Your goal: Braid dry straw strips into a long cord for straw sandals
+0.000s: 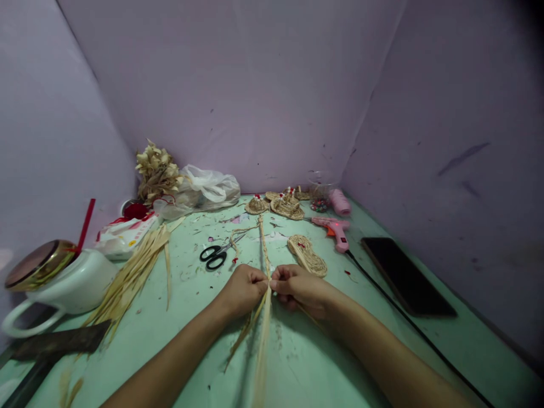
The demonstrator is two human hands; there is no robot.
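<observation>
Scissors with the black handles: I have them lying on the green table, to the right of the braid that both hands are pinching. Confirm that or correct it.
One thing is wrong: the head view shows the scissors to the left of the braid, not the right. They do lie on the green table, and the left hand and right hand are pinching the braid.

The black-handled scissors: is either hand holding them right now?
No, the scissors lie on the green table, while the left hand and right hand pinch the pale braided strand.
</observation>
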